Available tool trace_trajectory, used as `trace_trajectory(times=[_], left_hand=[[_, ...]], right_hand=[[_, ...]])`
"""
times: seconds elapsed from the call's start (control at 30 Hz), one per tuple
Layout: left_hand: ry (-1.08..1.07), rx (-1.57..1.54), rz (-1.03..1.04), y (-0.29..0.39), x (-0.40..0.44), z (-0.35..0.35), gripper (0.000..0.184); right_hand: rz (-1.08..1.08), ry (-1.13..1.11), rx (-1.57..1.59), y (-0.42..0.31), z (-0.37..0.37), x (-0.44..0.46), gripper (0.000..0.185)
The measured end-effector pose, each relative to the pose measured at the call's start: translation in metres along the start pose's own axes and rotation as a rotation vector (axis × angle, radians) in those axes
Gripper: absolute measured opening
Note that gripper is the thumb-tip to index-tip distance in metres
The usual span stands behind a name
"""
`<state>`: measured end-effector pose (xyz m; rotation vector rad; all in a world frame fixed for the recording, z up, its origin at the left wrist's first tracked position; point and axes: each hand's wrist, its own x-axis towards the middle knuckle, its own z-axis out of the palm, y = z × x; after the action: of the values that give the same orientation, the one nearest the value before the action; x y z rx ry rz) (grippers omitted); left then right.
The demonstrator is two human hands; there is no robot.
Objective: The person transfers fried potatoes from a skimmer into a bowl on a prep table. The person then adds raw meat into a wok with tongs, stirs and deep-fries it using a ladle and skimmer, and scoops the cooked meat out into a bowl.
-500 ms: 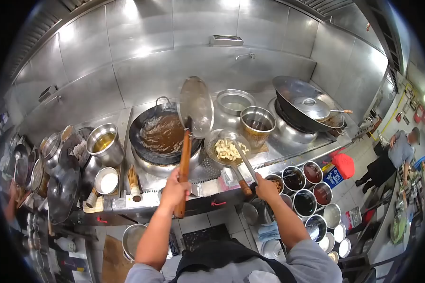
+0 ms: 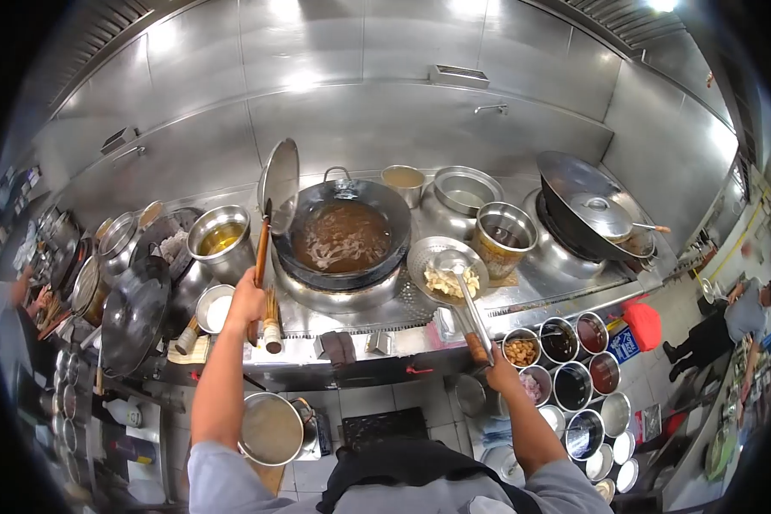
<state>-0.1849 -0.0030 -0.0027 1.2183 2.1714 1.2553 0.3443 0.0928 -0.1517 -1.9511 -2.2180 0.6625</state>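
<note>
My left hand is closed round the wooden handle of a large round skimmer, whose disc is tilted up on edge at the left rim of the wok. Brown oil with pale foam fills that wok. In my right hand is the metal handle of a ladle. Its bowl sits over pale cut food pieces in a perforated strainer. The strainer's wooden handle points toward my right hand; whether my fingers touch it I cannot tell.
A pot of yellow oil and bamboo brushes stand left. Right are a metal pot and a second wok with a lid. Several sauce containers sit lower right. A large pot stands below; a co-worker is far right.
My left hand has swung the skimmer left, from the wok's right side to its left rim. The ladle's bowl now shows on the food. The view has turned, shifting the scene right.
</note>
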Motion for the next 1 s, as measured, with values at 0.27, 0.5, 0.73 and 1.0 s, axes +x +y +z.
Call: trace_trajectory(times=[0.27, 0.5, 0.73, 1.0], left_hand=[[-0.426, -0.638, -0.345, 0.004, -0.01, 0.031, 0.051], [-0.554, -0.858, -0.321, 0.027, 0.007, 0.079, 0.041], [-0.554, -0.997, -0.321, 0.065, -0.007, 0.111, 0.038], [-0.556, -1.079, -0.295, 0.074, -0.046, 0.104, 0.04]], right_hand=[[0.037, 0.029, 0.029, 0.003, 0.004, -0.003, 0.07], [-0.015, 0.052, 0.041, 0.009, 0.009, -0.003, 0.067], [-0.026, 0.087, 0.077, 0.012, 0.002, 0.0, 0.063], [-0.093, 0.053, 0.528, -0.062, -0.091, 0.016, 0.053]])
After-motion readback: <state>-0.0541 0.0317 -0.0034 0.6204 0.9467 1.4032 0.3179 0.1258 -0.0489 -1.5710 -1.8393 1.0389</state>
